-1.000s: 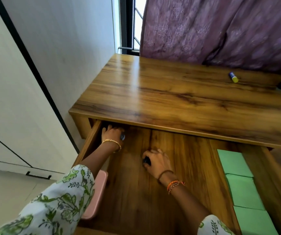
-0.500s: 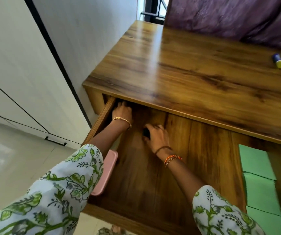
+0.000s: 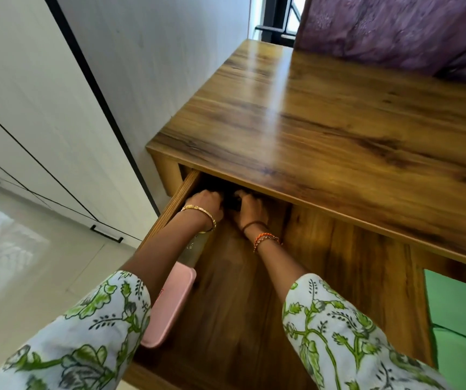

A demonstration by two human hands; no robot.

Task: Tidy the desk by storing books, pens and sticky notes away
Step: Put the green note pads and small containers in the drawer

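The open drawer [image 3: 338,277] under the wooden worktop [image 3: 352,130] holds a pink case [image 3: 169,308] lying flat against its left wall and green sticky-note pads [image 3: 456,302] stacked along its right side; two pads show in this view, the nearer one cut off by the frame edge. Partly under the left forearm, just beyond the pink case, lies a pale flat item [image 3: 195,246] too hidden to identify.

Both hands reach to the drawer's far left corner, under the worktop's front edge. The left hand [image 3: 206,202] and the right hand [image 3: 250,206] sit close together with fingers curled around a small dark object [image 3: 230,202] between them; shadow hides what it is, and whether either hand truly grips it cannot be told.

A second ago the hands were apart, the left in the back corner and the right nearer the middle of the drawer over a dark item. Now the right has moved back to meet the left. Three green pads and a blue-and-yellow glue stick on the worktop were then in view; the view has swung left, so the stick is out of frame.
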